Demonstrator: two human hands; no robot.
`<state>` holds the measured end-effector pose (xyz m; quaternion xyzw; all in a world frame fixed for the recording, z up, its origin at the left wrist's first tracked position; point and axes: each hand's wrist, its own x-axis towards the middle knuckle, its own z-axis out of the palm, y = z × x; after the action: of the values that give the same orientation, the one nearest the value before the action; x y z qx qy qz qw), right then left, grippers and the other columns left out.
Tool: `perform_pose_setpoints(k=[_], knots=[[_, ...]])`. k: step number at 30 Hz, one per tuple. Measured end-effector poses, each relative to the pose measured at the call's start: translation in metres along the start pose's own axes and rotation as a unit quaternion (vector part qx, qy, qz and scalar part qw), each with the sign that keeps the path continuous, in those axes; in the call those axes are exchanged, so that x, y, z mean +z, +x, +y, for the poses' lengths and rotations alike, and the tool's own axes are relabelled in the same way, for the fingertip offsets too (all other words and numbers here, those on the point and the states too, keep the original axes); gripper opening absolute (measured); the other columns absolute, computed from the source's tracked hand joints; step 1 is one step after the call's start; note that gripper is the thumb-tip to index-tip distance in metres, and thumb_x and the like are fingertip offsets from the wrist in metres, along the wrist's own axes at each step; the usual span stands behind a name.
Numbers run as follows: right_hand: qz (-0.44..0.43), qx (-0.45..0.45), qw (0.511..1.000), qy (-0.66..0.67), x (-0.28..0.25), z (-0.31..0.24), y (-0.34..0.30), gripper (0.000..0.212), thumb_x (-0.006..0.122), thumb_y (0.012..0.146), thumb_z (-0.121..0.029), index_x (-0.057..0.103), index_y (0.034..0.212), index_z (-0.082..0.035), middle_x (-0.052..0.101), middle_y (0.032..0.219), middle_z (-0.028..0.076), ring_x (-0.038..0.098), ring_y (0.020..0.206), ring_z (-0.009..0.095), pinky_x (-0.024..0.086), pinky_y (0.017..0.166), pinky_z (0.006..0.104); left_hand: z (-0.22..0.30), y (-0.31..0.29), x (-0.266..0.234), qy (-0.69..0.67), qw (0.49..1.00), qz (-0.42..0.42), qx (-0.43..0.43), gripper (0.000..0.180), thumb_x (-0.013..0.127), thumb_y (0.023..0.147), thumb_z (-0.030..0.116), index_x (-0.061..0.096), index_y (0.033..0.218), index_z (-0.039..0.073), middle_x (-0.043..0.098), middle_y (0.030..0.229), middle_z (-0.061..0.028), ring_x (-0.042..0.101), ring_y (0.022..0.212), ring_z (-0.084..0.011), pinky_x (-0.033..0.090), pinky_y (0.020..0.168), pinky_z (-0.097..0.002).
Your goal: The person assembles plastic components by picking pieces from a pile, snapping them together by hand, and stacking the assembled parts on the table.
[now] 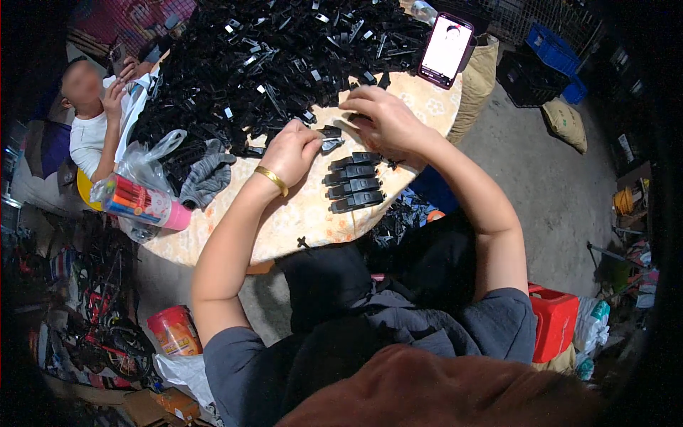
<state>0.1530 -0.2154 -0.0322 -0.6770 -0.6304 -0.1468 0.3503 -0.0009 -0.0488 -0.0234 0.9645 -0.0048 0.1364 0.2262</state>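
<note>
**Putting a clip together at the near edge of the pile**

My left hand [293, 149] is curled shut around a small black clip piece [330, 132], its end poking out between thumb and forefinger. My right hand [384, 117] lies palm down just beside it, fingers bent onto the bench [299, 213] at the near edge of the big heap of black clips [277, 57]. I cannot tell whether those fingers pinch a part or only press on one, since the back of the hand hides them.

Four finished clips [354, 181] lie in a neat row toward the bench's near edge, side by side and all pointing the same way.

To do this step well, I judge I should keep both hands low over the cloth, so a dropped part stays on the bench. The two halves want lining up squarely before I press. A crooked push could jam them. The done piece belongs at the end of the row, apart from the heap, so nothing gets mixed back in.

Near the bench's left edge sit a grey rag [206, 178] and a bag of coloured pens [142, 199]. A phone [446, 48] leans at the far right edge.
</note>
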Motion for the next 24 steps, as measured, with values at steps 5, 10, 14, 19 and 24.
perform_pose_setpoints(k=[5,10,14,19,24], knots=[[-0.038,0.023,0.997,-0.069,0.001,0.002,-0.002,0.022,0.064,0.073,-0.008,0.065,0.094,-0.002,0.062,0.084,0.011,0.055,0.084,0.029,0.046,0.075,0.0376,-0.001,0.004,0.003,-0.022,0.997,0.008,-0.073,0.024,0.053,0.087,0.020,0.062,0.100,0.001,0.063,0.091,-0.0187,0.060,0.084,-0.0327,0.046,0.074,-0.0377],[-0.114,0.048,0.991,-0.053,-0.001,0.003,-0.002,0.022,0.065,0.074,-0.014,0.066,0.094,-0.005,0.061,0.082,0.011,0.056,0.084,0.029,0.046,0.075,0.0377,0.004,0.003,-0.007,-0.007,0.994,-0.042,-0.099,0.026,0.051,0.089,0.022,0.058,0.104,0.002,0.064,0.090,-0.0201,0.061,0.084,-0.0344,0.047,0.072,-0.0402],[-0.086,0.046,0.995,-0.027,-0.007,-0.003,-0.003,0.025,0.065,0.075,-0.016,0.066,0.097,-0.007,0.061,0.082,0.012,0.058,0.085,0.030,0.047,0.074,0.0383,0.010,0.001,-0.014,0.074,0.988,-0.062,-0.117,0.021,0.054,0.084,0.012,0.057,0.104,0.007,0.063,0.091,-0.0192,0.061,0.085,-0.0343,0.047,0.073,-0.0410],[-0.126,0.108,0.985,-0.054,-0.008,0.000,-0.005,0.027,0.064,0.077,-0.020,0.065,0.101,-0.007,0.064,0.089,0.014,0.060,0.087,0.031,0.048,0.077,0.0385,0.011,-0.002,-0.018,0.045,0.995,-0.072,0.042,0.041,0.053,0.074,-0.004,0.061,0.108,0.018,0.050,0.109,-0.0119,0.054,0.099,-0.0307,0.046,0.080,-0.0374],[-0.165,0.158,0.970,0.084,-0.011,-0.001,-0.003,0.026,0.055,0.084,-0.021,0.062,0.104,-0.006,0.064,0.096,0.016,0.060,0.090,0.033,0.047,0.079,0.0396,-0.001,-0.005,-0.014,0.060,0.991,-0.042,0.111,0.029,0.058,0.075,0.001,0.064,0.099,0.015,0.051,0.103,-0.0090,0.052,0.098,-0.0284,0.044,0.083,-0.0362]])
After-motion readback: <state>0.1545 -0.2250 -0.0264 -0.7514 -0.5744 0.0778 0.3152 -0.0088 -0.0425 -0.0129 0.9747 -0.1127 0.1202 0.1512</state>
